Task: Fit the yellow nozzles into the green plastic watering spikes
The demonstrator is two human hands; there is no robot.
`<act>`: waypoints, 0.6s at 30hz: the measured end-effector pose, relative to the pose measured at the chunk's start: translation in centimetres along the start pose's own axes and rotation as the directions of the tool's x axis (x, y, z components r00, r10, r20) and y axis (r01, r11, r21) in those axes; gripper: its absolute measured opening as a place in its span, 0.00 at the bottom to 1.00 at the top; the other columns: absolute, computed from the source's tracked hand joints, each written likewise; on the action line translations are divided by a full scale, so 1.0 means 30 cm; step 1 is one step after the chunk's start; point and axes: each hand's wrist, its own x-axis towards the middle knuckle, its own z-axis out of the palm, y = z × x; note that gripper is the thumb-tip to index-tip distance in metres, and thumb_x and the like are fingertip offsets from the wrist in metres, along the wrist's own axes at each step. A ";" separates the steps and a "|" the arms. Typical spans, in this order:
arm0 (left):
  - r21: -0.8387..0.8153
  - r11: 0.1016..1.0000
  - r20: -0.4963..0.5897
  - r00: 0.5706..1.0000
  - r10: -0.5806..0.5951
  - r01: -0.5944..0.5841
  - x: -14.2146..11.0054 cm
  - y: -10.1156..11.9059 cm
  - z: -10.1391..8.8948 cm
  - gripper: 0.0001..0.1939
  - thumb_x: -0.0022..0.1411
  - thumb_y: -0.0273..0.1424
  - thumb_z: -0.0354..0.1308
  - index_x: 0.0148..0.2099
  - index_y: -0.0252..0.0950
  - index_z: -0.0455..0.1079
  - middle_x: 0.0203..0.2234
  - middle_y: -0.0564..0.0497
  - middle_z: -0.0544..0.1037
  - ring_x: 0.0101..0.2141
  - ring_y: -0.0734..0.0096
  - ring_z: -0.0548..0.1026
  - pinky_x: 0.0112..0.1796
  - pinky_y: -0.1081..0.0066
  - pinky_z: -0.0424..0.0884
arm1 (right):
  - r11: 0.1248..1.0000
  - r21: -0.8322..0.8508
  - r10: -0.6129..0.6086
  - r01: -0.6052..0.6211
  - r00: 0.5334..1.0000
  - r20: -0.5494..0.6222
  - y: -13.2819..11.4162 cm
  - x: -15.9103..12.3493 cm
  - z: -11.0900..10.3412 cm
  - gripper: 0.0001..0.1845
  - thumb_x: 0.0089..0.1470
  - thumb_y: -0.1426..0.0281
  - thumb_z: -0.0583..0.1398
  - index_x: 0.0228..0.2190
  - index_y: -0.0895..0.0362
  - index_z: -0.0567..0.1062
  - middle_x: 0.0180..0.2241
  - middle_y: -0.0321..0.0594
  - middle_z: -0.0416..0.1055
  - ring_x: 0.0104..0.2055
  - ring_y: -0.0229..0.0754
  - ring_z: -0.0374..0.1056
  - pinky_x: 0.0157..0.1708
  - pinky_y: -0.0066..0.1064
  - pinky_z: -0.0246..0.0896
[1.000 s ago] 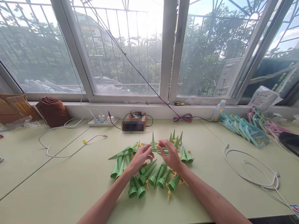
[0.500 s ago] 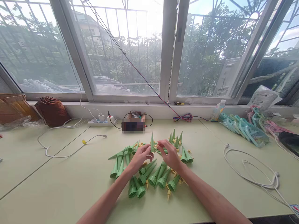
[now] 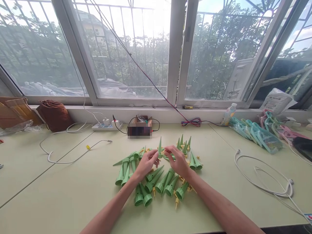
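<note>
My left hand [image 3: 146, 162] grips a green plant-watering spike [image 3: 160, 147] near its wide base, with the pointed end up. Close on its right, my right hand [image 3: 179, 162] has thumb and fingers pinched on a small yellow valve [image 3: 163, 152] at the spike's side; how far it sits in the spike I cannot tell. Under and around both hands lie several more green spikes [image 3: 151, 186], many with their open round ends toward me. Loose yellow valves [image 3: 176, 203] are scattered among them. A few spikes with yellow valves on them [image 3: 184, 147] stand upright behind my right hand.
At the back are a power strip [image 3: 107, 127] and a small box with black cables [image 3: 143, 119]. White cables lie left and right [image 3: 263, 194]. Bagged teal plastic items [image 3: 258, 135] and a bottle [image 3: 229, 113] stand at the back right, a brown pouch [image 3: 55, 115] at the back left.
The view has shifted very slightly. Both hands stay almost in place around the upright spike and the yellow valve; the loose pieces have not moved.
</note>
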 end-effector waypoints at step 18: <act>-0.043 0.999 0.028 0.999 0.015 -0.014 -0.002 0.007 0.005 0.19 0.65 0.46 0.53 0.33 0.34 0.66 0.21 0.55 0.67 0.20 0.76 0.65 0.21 0.75 0.66 | 1.000 -0.002 0.020 -0.020 0.999 -0.026 -0.007 -0.001 0.001 0.10 0.66 0.73 0.51 0.43 0.54 0.71 0.40 0.44 0.70 0.40 0.44 0.68 0.41 0.34 0.65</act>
